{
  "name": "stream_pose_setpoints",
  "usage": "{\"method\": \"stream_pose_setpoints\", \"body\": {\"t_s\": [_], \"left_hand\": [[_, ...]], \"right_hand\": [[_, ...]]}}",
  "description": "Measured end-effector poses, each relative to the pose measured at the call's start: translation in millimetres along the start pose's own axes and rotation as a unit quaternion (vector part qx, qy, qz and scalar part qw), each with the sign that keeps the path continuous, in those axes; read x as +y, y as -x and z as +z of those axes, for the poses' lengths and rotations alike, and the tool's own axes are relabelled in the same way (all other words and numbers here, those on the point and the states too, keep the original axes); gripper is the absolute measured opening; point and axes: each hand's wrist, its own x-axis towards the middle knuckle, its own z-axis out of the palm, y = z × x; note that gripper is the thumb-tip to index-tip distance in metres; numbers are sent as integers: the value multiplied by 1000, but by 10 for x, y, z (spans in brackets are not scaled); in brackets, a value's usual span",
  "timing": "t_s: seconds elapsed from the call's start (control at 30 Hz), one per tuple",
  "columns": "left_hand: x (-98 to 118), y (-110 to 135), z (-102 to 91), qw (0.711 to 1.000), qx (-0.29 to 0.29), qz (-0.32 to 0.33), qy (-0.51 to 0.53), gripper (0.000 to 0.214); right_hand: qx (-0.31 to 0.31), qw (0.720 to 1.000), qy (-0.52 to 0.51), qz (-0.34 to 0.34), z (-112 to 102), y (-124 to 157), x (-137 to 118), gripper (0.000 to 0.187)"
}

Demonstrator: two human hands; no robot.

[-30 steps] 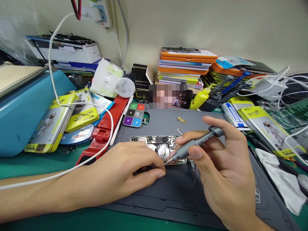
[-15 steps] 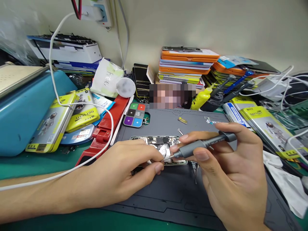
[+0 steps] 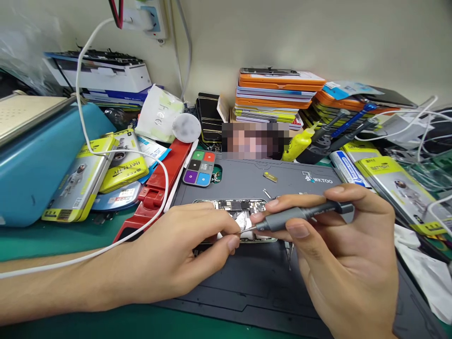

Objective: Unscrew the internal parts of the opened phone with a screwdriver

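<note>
An opened phone point(image 3: 242, 205) lies on the dark grey work mat point(image 3: 243, 282), its circuit board and white inner parts showing. Over its left part, my left hand point(image 3: 197, 254) has thumb and index finger pinched together at the tip of a screwdriver; whatever they pinch is too small to make out. My right hand point(image 3: 339, 249) is closed around the grey screwdriver point(image 3: 296, 217), which slants down to the left, its thin tip meeting the left fingertips. Part of the phone is hidden beneath the hands. Thin metal tool tips point(image 3: 288, 254) show below the right fingers.
A coloured magnetic screw tray point(image 3: 199, 167) lies at the mat's far left. Near it are a red clamp point(image 3: 153, 193) and yellow battery boxes point(image 3: 77, 179). A white cable point(image 3: 165, 183) crosses my left forearm. Stacked orange cases point(image 3: 278, 84) and a yellow bottle point(image 3: 298, 143) stand behind.
The right hand and screwdriver have shifted slightly right, with the shaft lying a little flatter. The left hand keeps its pinch. The whole view has moved slightly.
</note>
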Motion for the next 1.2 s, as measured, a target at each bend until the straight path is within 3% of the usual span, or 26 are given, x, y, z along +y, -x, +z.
{"method": "stream_pose_setpoints", "body": {"t_s": [0.33,1.2], "left_hand": [[-21,-15,-23,999,-48,20,14,17],[-61,-24,-7,997,-47,54,32,11]], "right_hand": [[3,997,-23,69,-41,-53,28,33],[3,993,-5,116,-58,-85,33,39]]}}
